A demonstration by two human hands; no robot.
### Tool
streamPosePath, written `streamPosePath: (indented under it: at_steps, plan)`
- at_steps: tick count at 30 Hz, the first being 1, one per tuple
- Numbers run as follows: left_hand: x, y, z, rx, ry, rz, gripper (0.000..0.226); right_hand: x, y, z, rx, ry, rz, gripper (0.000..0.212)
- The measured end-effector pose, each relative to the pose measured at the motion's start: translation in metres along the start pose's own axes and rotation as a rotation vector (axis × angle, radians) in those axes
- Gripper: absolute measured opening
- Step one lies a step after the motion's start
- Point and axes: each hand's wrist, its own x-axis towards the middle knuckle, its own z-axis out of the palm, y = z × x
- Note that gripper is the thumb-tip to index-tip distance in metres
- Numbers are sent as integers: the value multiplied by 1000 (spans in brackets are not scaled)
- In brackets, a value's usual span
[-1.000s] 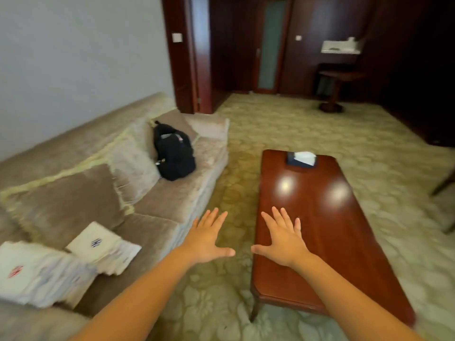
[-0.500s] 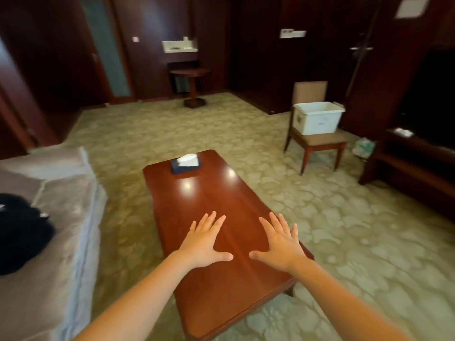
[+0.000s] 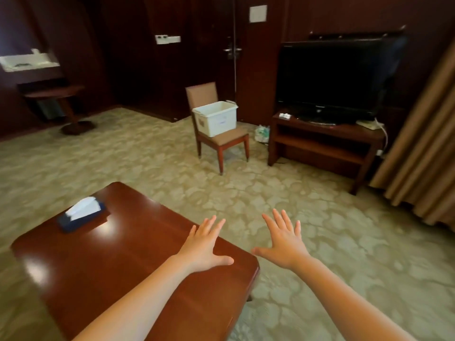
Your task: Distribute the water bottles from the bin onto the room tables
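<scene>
Head cam shows both hands empty: left hand and right hand held out flat, fingers spread, gripping nothing. The white bin sits on the chair across the carpet, well apart from the coffee-table worktop; can't see any bottles in it from here. Best bet imo: walk round the worktop's right corner, then grab bottles by the body. Versus half a second ago, the view has swung right, the sofa's gone, and a TV shows up.
</scene>
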Motion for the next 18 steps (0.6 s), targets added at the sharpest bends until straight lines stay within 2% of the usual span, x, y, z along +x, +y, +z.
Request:
streamPosePath:
  at_steps: [5, 18]
  plan:
    - [89, 32, -8, 14, -14, 32, 110, 61, 63, -27, -16, 24, 23, 103]
    - [302, 106, -31, -35, 48, -53, 113, 242, 207, -106, -61, 31, -103, 103]
